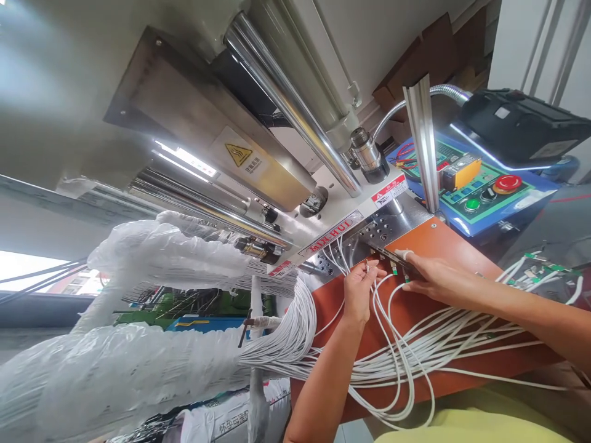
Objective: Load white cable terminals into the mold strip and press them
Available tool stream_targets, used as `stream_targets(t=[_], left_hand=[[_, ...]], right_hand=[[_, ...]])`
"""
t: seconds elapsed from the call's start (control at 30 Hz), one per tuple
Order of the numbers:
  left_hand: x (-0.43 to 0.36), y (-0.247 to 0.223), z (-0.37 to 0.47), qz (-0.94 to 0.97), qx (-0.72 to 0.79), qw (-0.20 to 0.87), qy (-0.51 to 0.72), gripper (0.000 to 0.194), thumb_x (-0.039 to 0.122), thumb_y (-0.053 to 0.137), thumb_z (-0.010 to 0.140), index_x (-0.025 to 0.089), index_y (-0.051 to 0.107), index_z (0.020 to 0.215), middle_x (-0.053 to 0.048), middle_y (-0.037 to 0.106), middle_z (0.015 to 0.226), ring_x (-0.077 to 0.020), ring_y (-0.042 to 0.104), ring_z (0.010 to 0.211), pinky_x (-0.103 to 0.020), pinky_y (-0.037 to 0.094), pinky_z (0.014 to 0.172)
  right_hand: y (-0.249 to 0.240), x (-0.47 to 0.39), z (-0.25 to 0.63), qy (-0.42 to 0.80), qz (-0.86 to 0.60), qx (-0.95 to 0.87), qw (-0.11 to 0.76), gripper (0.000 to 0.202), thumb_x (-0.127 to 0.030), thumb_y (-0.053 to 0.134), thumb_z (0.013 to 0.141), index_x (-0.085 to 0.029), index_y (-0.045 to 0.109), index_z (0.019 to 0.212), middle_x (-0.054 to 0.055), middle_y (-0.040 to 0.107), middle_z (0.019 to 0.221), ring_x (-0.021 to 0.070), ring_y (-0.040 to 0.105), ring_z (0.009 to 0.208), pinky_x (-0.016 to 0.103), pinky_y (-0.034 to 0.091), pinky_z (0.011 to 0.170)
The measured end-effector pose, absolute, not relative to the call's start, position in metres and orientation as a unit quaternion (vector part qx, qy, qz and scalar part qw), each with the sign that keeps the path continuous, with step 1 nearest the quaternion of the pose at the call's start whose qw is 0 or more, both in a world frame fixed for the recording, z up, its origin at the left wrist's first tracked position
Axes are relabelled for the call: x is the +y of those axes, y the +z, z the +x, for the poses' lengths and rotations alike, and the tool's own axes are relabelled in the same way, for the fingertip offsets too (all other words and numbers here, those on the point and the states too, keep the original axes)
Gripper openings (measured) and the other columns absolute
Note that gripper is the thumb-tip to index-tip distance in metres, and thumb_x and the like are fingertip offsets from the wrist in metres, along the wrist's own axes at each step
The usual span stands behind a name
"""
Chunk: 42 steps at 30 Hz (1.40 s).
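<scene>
I'm feeding white cables (392,344) on the orange worktop (443,246) into the machine (364,231); left hand (360,286) pinching one cable end, right hand (431,277) holding a cable end flat at the slot. Next needs precise alignment.

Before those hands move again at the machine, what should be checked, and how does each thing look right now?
1. Left hand pinches a white cable end: ok.
2. Right hand rests on the orange board by the small circuit boards: ok.
3. Fingers clear of the machine's metal plate: cannot tell.
4. Cables on the board untangled: not ok, they cross.
5. Red stop button unblocked: ok.
</scene>
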State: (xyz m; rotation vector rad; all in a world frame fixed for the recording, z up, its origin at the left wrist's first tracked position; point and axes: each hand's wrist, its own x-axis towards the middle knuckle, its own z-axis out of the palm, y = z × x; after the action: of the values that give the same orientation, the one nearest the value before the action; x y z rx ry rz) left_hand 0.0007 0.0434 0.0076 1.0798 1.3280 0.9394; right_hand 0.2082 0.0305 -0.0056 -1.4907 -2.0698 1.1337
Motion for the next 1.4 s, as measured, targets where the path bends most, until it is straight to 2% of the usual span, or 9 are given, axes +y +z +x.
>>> stream_targets(t=[0.1, 0.2, 0.3, 0.43, 0.53, 0.7, 0.97, 1.23, 1.4], left_hand=[[0.046, 0.004, -0.001, 0.419, 0.562, 0.579, 0.417, 0.039, 0.04, 0.079, 0.075, 0.016, 0.057, 0.096, -0.002, 0.072, 0.072, -0.009, 0.056, 0.058, -0.021, 0.042, 0.062], [0.047, 0.003, -0.002, 0.44, 0.576, 0.544, 0.423, 0.04, 0.04, 0.076, 0.078, 0.02, 0.045, 0.094, 0.001, 0.07, 0.067, -0.0056, 0.045, 0.047, -0.019, 0.032, 0.052], [0.044, 0.004, -0.003, 0.486, 0.59, 0.503, 0.404, 0.035, 0.036, 0.07, 0.085, 0.023, 0.041, 0.098, 0.003, 0.071, 0.067, -0.0063, 0.046, 0.045, -0.018, 0.031, 0.049], [0.042, 0.008, -0.004, 0.528, 0.603, 0.467, 0.374, 0.029, 0.034, 0.071, 0.085, 0.023, 0.045, 0.094, 0.002, 0.071, 0.067, -0.0096, 0.059, 0.054, -0.019, 0.041, 0.057], [0.042, 0.009, -0.005, 0.532, 0.608, 0.467, 0.36, 0.026, 0.037, 0.069, 0.087, 0.021, 0.048, 0.088, 0.001, 0.072, 0.068, -0.0082, 0.053, 0.048, -0.02, 0.038, 0.052], [0.042, 0.012, -0.005, 0.59, 0.599, 0.42, 0.341, 0.022, 0.03, 0.075, 0.081, 0.018, 0.059, 0.091, 0.001, 0.07, 0.072, -0.0103, 0.06, 0.062, -0.02, 0.044, 0.062], [0.041, 0.015, -0.002, 0.645, 0.591, 0.358, 0.326, 0.022, 0.04, 0.066, 0.092, 0.019, 0.062, 0.096, 0.002, 0.07, 0.065, -0.0109, 0.06, 0.057, -0.023, 0.049, 0.067], [0.049, 0.001, -0.005, 0.663, 0.556, 0.379, 0.327, 0.022, 0.039, 0.066, 0.092, 0.017, 0.067, 0.094, -0.003, 0.078, 0.083, -0.0103, 0.063, 0.054, -0.022, 0.052, 0.057], [0.053, -0.006, -0.009, 0.729, 0.504, 0.284, 0.366, 0.009, 0.027, 0.075, 0.087, 0.018, 0.076, 0.087, -0.003, 0.077, 0.084, -0.0143, 0.071, 0.075, -0.025, 0.056, 0.075]], right_hand=[[-0.003, 0.03, 0.208, 0.413, -0.527, -0.725, 0.158, 0.028, -0.042, 0.049, 0.089, -0.028, 0.038, 0.109, 0.002, 0.064, 0.087, 0.0241, 0.065, 0.077, 0.033, 0.044, 0.067], [0.0, 0.03, 0.208, 0.419, -0.525, -0.724, 0.159, 0.029, -0.042, 0.049, 0.089, -0.028, 0.037, 0.112, 0.003, 0.065, 0.09, 0.0242, 0.065, 0.079, 0.033, 0.044, 0.069], [0.002, 0.031, 0.208, 0.42, -0.522, -0.726, 0.158, 0.029, -0.042, 0.048, 0.089, -0.028, 0.037, 0.111, 0.004, 0.065, 0.093, 0.0246, 0.065, 0.083, 0.033, 0.044, 0.07], [0.002, 0.031, 0.21, 0.419, -0.518, -0.728, 0.159, 0.026, -0.043, 0.047, 0.09, -0.027, 0.037, 0.109, 0.004, 0.064, 0.091, 0.0241, 0.064, 0.079, 0.033, 0.042, 0.068], [-0.001, 0.032, 0.21, 0.419, -0.515, -0.729, 0.164, 0.027, -0.044, 0.047, 0.089, -0.027, 0.038, 0.108, 0.004, 0.063, 0.09, 0.0245, 0.063, 0.079, 0.034, 0.043, 0.068], [-0.004, 0.033, 0.21, 0.424, -0.509, -0.729, 0.173, 0.027, -0.044, 0.049, 0.089, -0.027, 0.038, 0.107, 0.005, 0.064, 0.094, 0.0253, 0.064, 0.085, 0.034, 0.045, 0.072], [-0.006, 0.033, 0.21, 0.417, -0.512, -0.732, 0.168, 0.026, -0.045, 0.048, 0.089, -0.027, 0.037, 0.105, 0.004, 0.063, 0.09, 0.0245, 0.063, 0.079, 0.034, 0.044, 0.069], [-0.007, 0.034, 0.21, 0.434, -0.505, -0.723, 0.186, 0.028, -0.045, 0.048, 0.089, -0.027, 0.038, 0.107, 0.005, 0.066, 0.094, 0.025, 0.065, 0.083, 0.035, 0.047, 0.072], [-0.007, 0.034, 0.211, 0.427, -0.512, -0.721, 0.186, 0.026, -0.045, 0.051, 0.088, -0.027, 0.042, 0.105, 0.005, 0.068, 0.091, 0.0254, 0.067, 0.082, 0.034, 0.048, 0.07]])
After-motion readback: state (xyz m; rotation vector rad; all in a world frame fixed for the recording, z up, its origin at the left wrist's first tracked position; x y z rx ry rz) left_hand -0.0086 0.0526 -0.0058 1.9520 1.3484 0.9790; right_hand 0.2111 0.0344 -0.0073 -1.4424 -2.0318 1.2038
